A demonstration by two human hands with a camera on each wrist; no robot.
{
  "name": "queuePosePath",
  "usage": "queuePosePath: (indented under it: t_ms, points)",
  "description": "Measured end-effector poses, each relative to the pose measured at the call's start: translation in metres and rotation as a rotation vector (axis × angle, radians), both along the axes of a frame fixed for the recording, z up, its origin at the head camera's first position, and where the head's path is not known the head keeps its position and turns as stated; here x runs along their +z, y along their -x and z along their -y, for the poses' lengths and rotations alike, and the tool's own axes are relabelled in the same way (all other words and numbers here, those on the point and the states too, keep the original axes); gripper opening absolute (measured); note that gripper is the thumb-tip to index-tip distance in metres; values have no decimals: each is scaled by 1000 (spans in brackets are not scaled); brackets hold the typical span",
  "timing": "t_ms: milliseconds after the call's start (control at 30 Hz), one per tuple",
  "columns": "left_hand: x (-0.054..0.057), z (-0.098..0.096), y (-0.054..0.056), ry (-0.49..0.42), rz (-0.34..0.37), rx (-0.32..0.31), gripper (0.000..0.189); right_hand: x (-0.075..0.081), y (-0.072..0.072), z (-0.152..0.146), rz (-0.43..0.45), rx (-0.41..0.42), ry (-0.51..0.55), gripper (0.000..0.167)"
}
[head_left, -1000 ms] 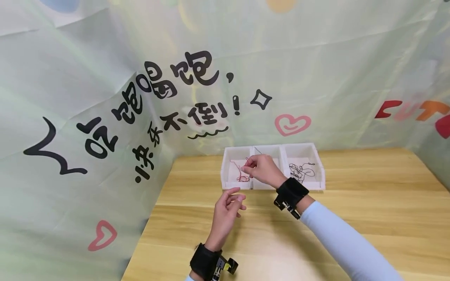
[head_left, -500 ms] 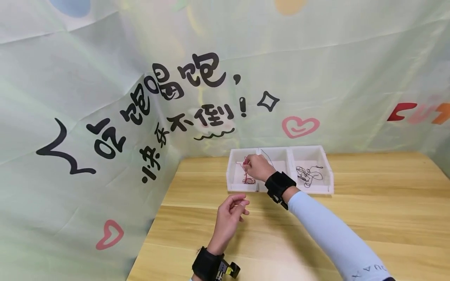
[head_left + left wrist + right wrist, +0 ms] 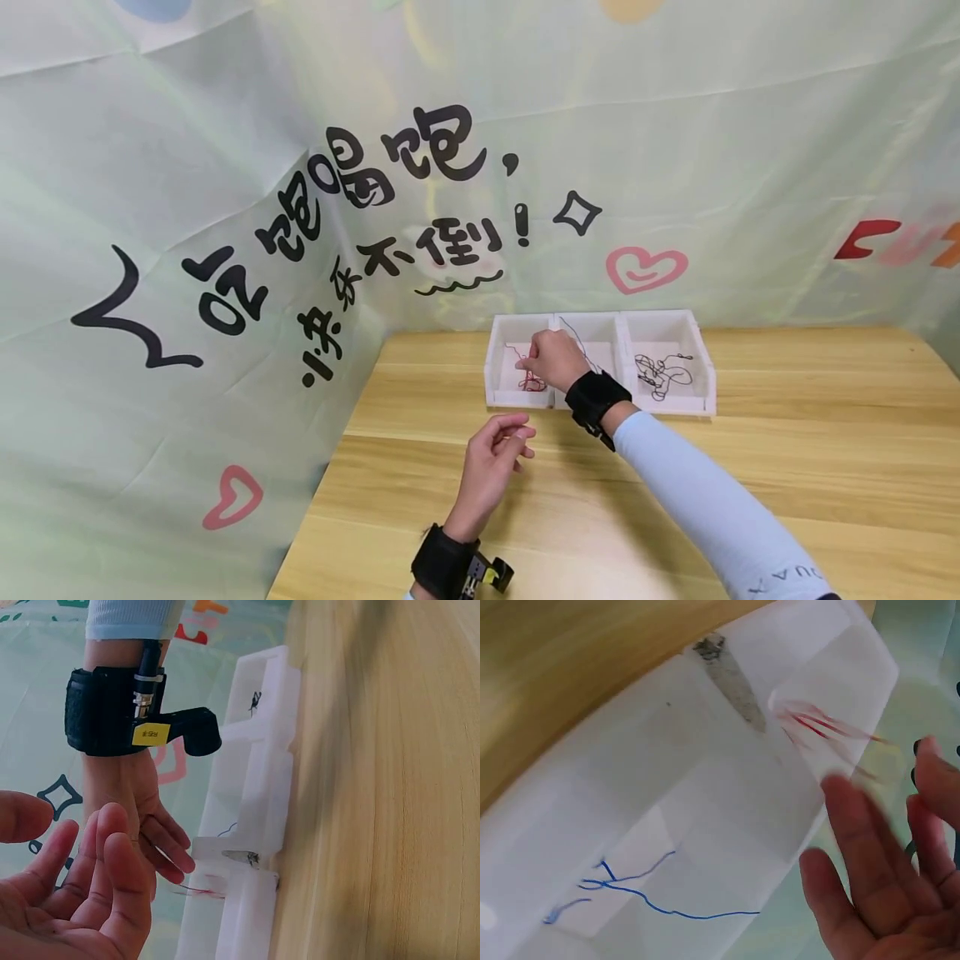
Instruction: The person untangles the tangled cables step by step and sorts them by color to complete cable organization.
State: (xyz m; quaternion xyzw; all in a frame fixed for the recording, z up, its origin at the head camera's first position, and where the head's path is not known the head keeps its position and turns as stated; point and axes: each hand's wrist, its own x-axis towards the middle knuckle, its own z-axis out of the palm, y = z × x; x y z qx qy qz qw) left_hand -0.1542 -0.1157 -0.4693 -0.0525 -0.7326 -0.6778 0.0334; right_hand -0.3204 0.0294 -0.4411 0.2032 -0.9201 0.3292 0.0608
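My right hand (image 3: 558,360) hovers over the left part of a white three-compartment tray (image 3: 600,407). In the right wrist view its fingers (image 3: 851,829) look fairly straight, with no thread seen between them. Red threads (image 3: 532,382) lie in the left compartment below, blurred in the right wrist view. A blue thread (image 3: 660,907) is in the middle compartment, partly behind the hand in the head view. Tangled black threads (image 3: 660,379) fill part of the right compartment. My left hand (image 3: 491,467) is held in front of the tray, fingers loosely bent, holding nothing.
The tray stands on a wooden table (image 3: 810,433) near its back edge. A printed cloth (image 3: 750,167) hangs behind and along the left side. Each wrist wears a black strap (image 3: 596,402) with a small device.
My right hand has gone from pinching red thread to having none visible at its fingers. It moved slightly left over the tray first. The left hand has hardly moved; the view shifted a little.
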Motion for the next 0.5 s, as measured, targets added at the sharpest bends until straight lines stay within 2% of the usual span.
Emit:
queuePosePath:
  t_ms: [100,167,300,400,500]
  points:
    - [0,0,1,-2,1,3,23,-1,-3,-5,5,14,36,23]
    - [0,0,1,-6,-3,9,23,-2,-5,-10,25,58,82,17]
    - [3,2,8,19,-24,7,24,-1,-7,-23,57,135,145,24]
    - [15,8,26,138,-79,3,27,3,-6,-39,55,138,140,36]
    - [38,20,54,344,-134,21,36,10,-2,-60,27,110,58,53]
